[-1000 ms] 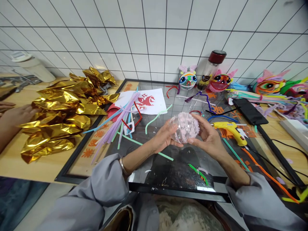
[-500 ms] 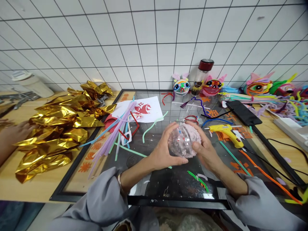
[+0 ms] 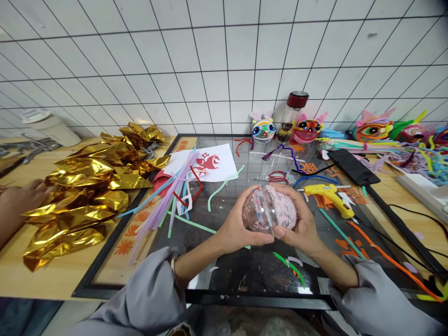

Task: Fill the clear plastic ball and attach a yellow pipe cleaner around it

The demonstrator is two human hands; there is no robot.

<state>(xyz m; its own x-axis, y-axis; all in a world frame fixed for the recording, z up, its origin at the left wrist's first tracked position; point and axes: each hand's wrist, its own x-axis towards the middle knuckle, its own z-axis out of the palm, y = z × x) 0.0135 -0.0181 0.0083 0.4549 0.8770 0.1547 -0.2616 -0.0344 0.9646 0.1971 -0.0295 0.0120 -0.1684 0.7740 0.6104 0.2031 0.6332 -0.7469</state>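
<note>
A clear plastic ball with pink fluffy stuff and small coloured bits inside is held between both hands over a dark glass work mat. My left hand cups its left and underside, thumb pressed below. My right hand wraps its right side, fingers over the top. The two thumbs nearly meet under the ball. Grey sleeves cover both forearms.
Yellow glue gun and red scissors lie just beyond the hands. Pipe cleaners and a white paper with a red cutout lie to the left. Gold foil covers the wooden table, another person's hand beside it. Masks, a jar.
Both hands have closed tighter around the ball and drawn it slightly nearer; the right hand's fingers now lie over its top. The view has tilted up a little.
</note>
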